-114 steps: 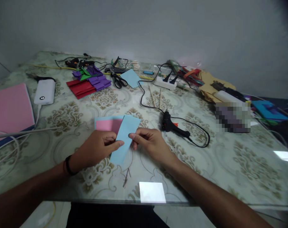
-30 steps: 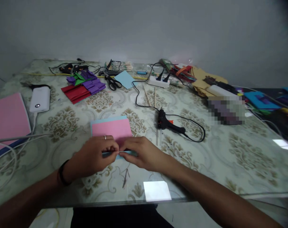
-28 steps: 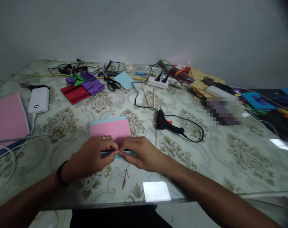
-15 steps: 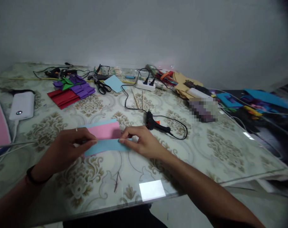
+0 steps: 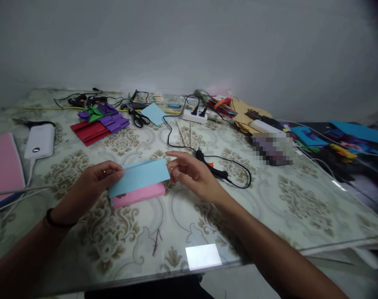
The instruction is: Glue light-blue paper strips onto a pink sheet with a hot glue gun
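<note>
1 blue paper (image 5: 140, 177): left hand (image 5: 93, 178) pinching, right hand (image 5: 195, 176) loosely curled alongside.

Table (image 5: 179, 226) had shiny top, leafy swirls. Glue gun (image 5: 219, 172) lay right of middle, black cord (image 5: 250, 176) looped beside it. Two thin sticks (image 5: 191, 135) lay behind, near white power strip (image 5: 189, 117). Farther left lay blue square (image 5: 153, 113), scissors (image 5: 135, 116), folded red paper (image 5: 91, 133). White power bank (image 5: 41, 139) lay near left side, cable (image 5: 32, 168) plugged in. Yellow cord (image 5: 48, 108) ran along back.
</note>
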